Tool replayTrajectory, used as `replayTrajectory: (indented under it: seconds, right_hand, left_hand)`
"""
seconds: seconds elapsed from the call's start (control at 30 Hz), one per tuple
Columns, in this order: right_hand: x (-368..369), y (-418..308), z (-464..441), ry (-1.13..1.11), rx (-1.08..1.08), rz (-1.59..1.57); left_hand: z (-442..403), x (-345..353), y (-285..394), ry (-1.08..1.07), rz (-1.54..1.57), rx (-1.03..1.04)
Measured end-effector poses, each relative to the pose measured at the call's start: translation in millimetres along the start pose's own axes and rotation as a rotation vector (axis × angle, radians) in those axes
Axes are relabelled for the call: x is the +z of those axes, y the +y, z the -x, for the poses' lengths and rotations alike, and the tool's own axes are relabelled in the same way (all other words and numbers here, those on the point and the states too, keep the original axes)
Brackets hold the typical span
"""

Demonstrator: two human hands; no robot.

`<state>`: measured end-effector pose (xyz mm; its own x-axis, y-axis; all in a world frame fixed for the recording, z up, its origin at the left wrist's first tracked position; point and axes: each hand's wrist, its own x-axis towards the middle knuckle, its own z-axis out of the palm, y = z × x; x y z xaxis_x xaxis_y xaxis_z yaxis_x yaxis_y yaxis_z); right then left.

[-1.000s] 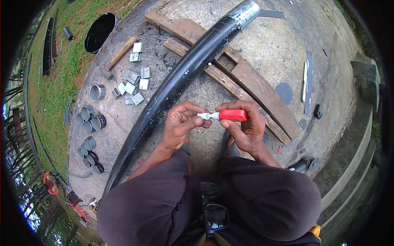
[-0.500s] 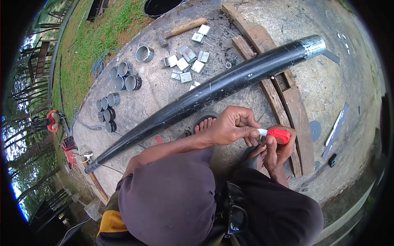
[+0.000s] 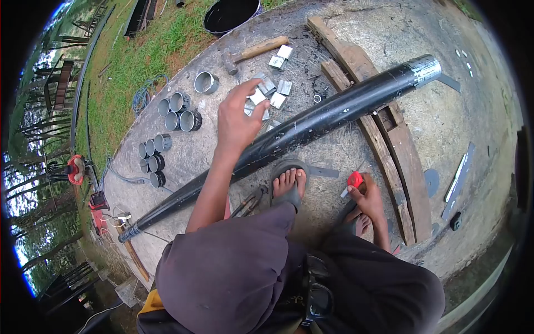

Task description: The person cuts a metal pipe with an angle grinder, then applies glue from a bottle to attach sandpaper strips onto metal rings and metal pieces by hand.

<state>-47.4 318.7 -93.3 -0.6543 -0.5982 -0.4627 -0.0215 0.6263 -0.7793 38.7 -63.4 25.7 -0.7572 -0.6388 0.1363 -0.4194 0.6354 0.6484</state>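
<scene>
My left hand (image 3: 239,119) is stretched out over the far side of the long black pipe (image 3: 311,118), thumb and fingers apart, with nothing held. Beneath and beyond its fingertips lie several short square metal pieces (image 3: 284,87), partly hidden by the hand; I see no contact with them. My right hand (image 3: 370,200) is low on the near side of the pipe, closed around what looks like a red tape measure (image 3: 355,179) with a short white end sticking out. The pipe lies diagonally, its bare silvery end resting past wooden beams (image 3: 384,161).
Several round metal rings (image 3: 189,121) stand left of my left hand. A hammer (image 3: 253,50) lies beyond the metal pieces. A black bucket (image 3: 231,16) stands at the concrete's edge. My sandalled foot (image 3: 289,181) is between the hands. Flat metal strips (image 3: 459,178) lie at the right.
My left hand has let go of the white end and moved up and left across the pipe, opening. My right hand has lowered slightly with the red tape measure, now turned the other way.
</scene>
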Motion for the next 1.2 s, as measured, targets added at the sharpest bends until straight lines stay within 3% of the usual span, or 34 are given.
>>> replayTrajectory:
  seconds: [0.07,0.13,0.3,0.4,0.47,0.57,0.67,0.73,0.8,0.87,0.93,1.03,1.2]
  right_hand:
    - [-5.7,-2.1,2.1,0.014,0.067,0.012]
    - [-10.4,-5.6,2.3,0.079,0.071,0.106]
    - [-26.8,-19.4,11.9,0.142,0.054,0.160]
    - [-30.4,-22.1,19.5,0.158,-0.043,0.233]
    - [-34.3,-21.7,26.3,0.207,0.005,0.261]
    - [-24.7,-21.6,33.0,0.320,-0.092,0.320]
    - [-14.2,-26.4,32.4,0.306,-0.218,0.428]
    - [5.0,-27.9,19.2,0.311,-0.388,0.487]
    - [28.3,-33.0,4.7,0.267,-0.432,0.547]
    - [50.8,-32.2,-10.1,0.314,-0.544,0.645]
    - [65.0,-26.3,-21.6,0.272,-0.597,0.834]
    - [70.1,-18.0,-24.4,0.184,-0.602,0.849]
    - [63.5,-15.8,-14.1,0.129,-0.499,0.820]
  left_hand:
    - [-23.2,-23.6,-61.0,0.066,-0.342,-0.075]
    - [-43.1,-31.5,-152.3,0.091,-0.489,-0.121]
    - [-92.8,-37.3,-277.8,-0.078,-0.467,-0.126]
    - [-111.4,-35.3,-308.5,-0.176,-0.424,-0.188]
    - [-113.1,-37.1,-283.7,-0.166,-0.615,-0.215]
    - [-87.2,-31.6,-184.8,0.050,-0.576,-0.135]
    - [-51.2,-23.2,-89.2,-0.034,0.250,-0.296]
    - [-13.2,-0.6,-22.0,-0.049,0.444,-0.046]
    - [21.4,19.8,43.7,-0.300,0.651,0.037]
    - [41.4,43.8,67.4,-0.554,0.873,-0.082]
    - [65.2,64.9,75.5,-0.717,1.157,-0.437]
    - [84.3,79.1,83.4,-0.755,1.270,-0.586]
    - [78.0,79.2,85.0,-0.835,1.180,-0.497]
